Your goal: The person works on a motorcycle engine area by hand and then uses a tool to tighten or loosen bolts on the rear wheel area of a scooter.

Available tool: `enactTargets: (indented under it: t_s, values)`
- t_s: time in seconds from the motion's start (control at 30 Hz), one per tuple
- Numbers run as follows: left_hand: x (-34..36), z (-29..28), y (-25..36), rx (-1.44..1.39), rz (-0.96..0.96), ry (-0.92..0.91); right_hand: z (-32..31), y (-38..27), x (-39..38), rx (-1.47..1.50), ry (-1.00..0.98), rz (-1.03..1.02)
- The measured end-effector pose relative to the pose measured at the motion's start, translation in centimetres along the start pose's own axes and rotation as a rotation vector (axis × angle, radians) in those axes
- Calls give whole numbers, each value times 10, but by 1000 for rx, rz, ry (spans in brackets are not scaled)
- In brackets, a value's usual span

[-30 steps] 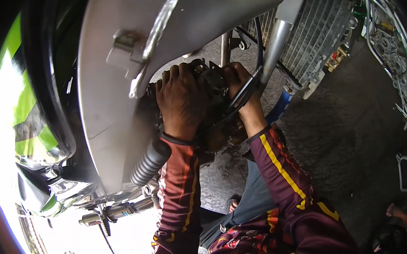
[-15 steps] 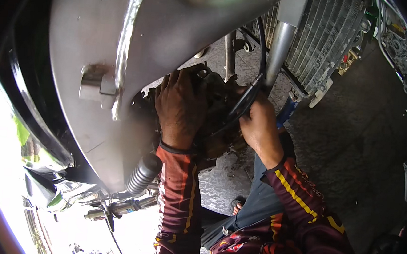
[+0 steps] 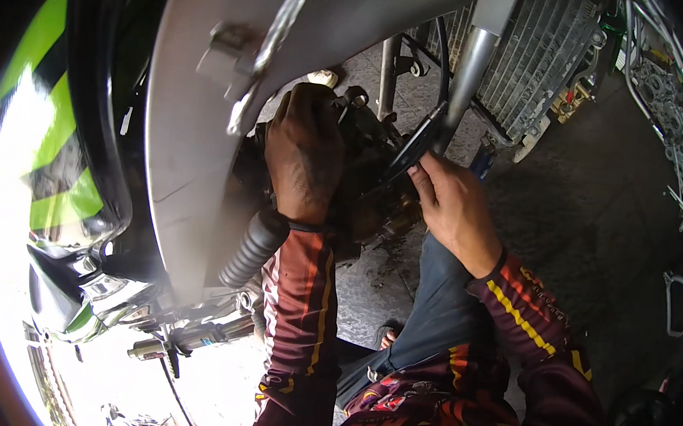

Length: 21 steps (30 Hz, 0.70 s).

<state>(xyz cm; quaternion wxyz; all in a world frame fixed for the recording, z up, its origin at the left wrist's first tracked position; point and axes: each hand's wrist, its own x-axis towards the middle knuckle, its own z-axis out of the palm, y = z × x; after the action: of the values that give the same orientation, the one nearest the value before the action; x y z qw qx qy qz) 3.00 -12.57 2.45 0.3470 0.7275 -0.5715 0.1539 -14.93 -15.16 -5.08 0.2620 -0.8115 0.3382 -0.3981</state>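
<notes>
My left hand (image 3: 306, 159) lies over a dark, greasy metal engine part (image 3: 362, 139), its fingers curled round the far side and the fingertips hidden. To the right of it, my right hand (image 3: 460, 209) pinches a black cable (image 3: 413, 151) between thumb and fingers. A metal fitting joins this cable to the line rising along the grey tube (image 3: 470, 72). Shadow hides most of the engine part's detail below the hands. Above and left of it runs a broad, grey metal frame (image 3: 204, 140) with a weld bead.
A finned radiator (image 3: 538, 68) stands at the far right, beside the grey tube. A ribbed rubber footpeg-like piece (image 3: 253, 250) juts out by my left wrist. Green and black bodywork (image 3: 68, 154) is at the left. Metal parts hang on a rack (image 3: 666, 101) at the right edge.
My right hand has drawn back to the right, bringing its thumb into sight on the cable. My left hand's fingers are more tightly curled. The view has shifted, placing the frame farther right.
</notes>
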Motion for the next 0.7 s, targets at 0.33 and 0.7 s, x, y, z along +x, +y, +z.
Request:
enactTargets:
  t_s: [0.33,0.7]
  values:
    - [-1,5,0,-58,22,76,7,4,-2,-165,-116,62]
    - [-5,0,1,-29,-38,29,4,11,11,-2,-229,77]
